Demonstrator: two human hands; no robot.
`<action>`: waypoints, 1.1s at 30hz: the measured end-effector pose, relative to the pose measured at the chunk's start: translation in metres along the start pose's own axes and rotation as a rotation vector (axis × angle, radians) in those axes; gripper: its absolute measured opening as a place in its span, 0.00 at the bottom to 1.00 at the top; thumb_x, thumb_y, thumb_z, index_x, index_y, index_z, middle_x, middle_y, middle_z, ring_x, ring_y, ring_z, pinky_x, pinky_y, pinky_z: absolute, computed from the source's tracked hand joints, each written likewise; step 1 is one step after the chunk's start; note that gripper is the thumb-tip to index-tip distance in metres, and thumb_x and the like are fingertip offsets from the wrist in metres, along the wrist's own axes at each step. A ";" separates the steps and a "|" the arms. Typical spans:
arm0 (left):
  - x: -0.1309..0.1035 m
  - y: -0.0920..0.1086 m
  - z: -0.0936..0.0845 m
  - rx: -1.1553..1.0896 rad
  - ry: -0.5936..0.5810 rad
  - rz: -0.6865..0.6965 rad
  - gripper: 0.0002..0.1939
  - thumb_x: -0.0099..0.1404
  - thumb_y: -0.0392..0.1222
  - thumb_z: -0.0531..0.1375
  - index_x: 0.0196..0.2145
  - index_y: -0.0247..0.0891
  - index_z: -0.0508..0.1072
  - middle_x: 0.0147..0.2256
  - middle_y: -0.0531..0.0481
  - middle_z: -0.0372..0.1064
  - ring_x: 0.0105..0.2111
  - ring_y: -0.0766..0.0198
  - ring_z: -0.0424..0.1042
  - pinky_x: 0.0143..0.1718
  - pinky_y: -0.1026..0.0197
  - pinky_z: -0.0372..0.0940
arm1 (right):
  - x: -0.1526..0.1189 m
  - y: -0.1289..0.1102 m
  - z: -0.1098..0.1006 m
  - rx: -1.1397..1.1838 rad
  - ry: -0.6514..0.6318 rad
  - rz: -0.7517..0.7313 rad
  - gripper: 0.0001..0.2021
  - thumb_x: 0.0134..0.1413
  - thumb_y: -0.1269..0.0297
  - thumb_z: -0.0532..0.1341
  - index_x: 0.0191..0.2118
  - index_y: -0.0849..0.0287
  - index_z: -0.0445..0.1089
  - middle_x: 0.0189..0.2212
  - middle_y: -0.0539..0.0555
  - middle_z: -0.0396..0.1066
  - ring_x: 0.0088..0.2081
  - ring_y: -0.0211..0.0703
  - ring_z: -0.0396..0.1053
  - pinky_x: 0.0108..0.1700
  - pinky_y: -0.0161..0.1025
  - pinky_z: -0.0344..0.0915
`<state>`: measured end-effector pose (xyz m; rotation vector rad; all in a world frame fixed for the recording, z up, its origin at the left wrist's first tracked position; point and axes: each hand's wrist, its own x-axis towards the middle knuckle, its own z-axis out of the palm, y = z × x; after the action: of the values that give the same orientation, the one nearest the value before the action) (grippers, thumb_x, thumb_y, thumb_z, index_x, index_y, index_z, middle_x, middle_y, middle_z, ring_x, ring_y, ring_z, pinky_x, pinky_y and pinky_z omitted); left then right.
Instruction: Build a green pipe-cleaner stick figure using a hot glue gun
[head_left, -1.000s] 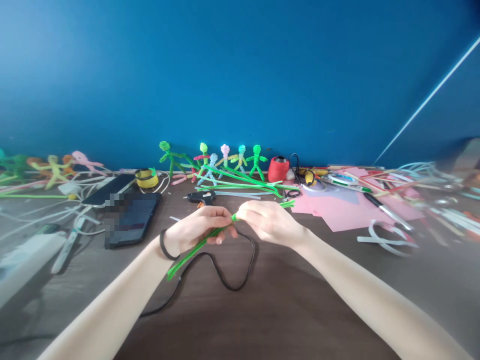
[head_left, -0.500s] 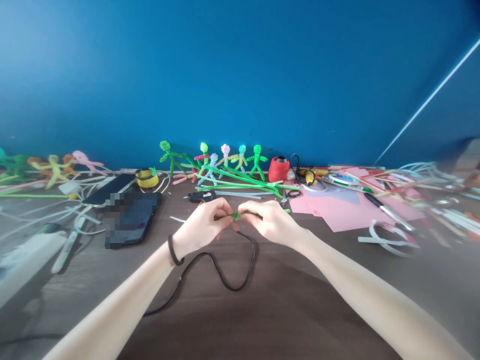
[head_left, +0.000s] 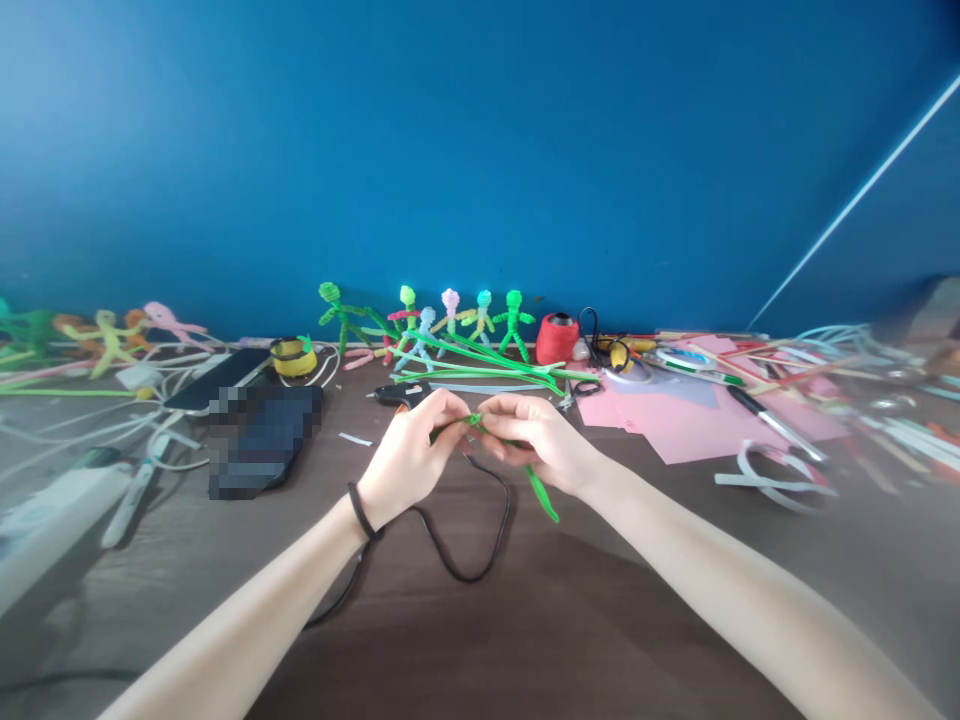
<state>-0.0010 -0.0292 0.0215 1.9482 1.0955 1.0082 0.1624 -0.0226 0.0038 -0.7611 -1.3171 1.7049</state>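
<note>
Between my hands is a green pipe cleaner [head_left: 541, 495], twisted into a small knot where the fingertips meet. My left hand [head_left: 420, 450] pinches it from the left, a dark band round the wrist. On the other side my right hand [head_left: 544, 440] grips it too, and a loose green end hangs below that palm. Fingers hide most of the twisted part. Just beyond lie a bundle of green pipe cleaners [head_left: 487, 362] and a black glue gun [head_left: 401, 394], whose cable [head_left: 457, 578] loops under my hands.
Pipe-cleaner figures [head_left: 514, 325] stand along the blue wall. Left are a phone [head_left: 262, 440], a tablet [head_left: 217, 380], yellow tape [head_left: 294, 357] and white cables. Right are a red spool [head_left: 557, 342], scissors [head_left: 577, 392], pink paper [head_left: 682, 430] and a black-and-white pen [head_left: 776, 423].
The right hand has turned, and a green pipe cleaner end now hangs below it. Both hands have shifted slightly, their fingertips still together at the twisted middle.
</note>
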 end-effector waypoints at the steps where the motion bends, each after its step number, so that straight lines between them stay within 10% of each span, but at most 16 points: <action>1: 0.000 0.000 0.001 -0.004 0.009 -0.001 0.04 0.58 0.40 0.55 0.28 0.39 0.64 0.25 0.52 0.70 0.27 0.64 0.69 0.32 0.65 0.57 | 0.000 0.000 0.000 0.035 -0.012 0.026 0.08 0.48 0.64 0.60 0.29 0.63 0.63 0.15 0.46 0.62 0.13 0.25 0.45 0.16 0.29 0.35; 21: 0.006 0.000 -0.011 0.093 -0.100 0.069 0.02 0.58 0.36 0.56 0.27 0.38 0.66 0.26 0.55 0.67 0.27 0.69 0.63 0.30 0.68 0.57 | -0.005 -0.009 -0.008 -0.385 -0.029 -0.148 0.10 0.52 0.60 0.58 0.30 0.63 0.66 0.14 0.44 0.58 0.19 0.29 0.53 0.21 0.30 0.46; 33: 0.006 0.000 -0.012 0.199 -0.112 0.152 0.03 0.56 0.34 0.57 0.27 0.39 0.69 0.27 0.56 0.70 0.28 0.69 0.66 0.32 0.68 0.60 | -0.002 -0.001 -0.007 0.055 -0.177 0.037 0.09 0.47 0.64 0.61 0.24 0.64 0.64 0.14 0.41 0.45 0.15 0.24 0.40 0.19 0.31 0.34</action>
<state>-0.0093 -0.0216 0.0292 2.2478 1.0306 0.8838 0.1694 -0.0210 0.0029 -0.6180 -1.3752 1.8656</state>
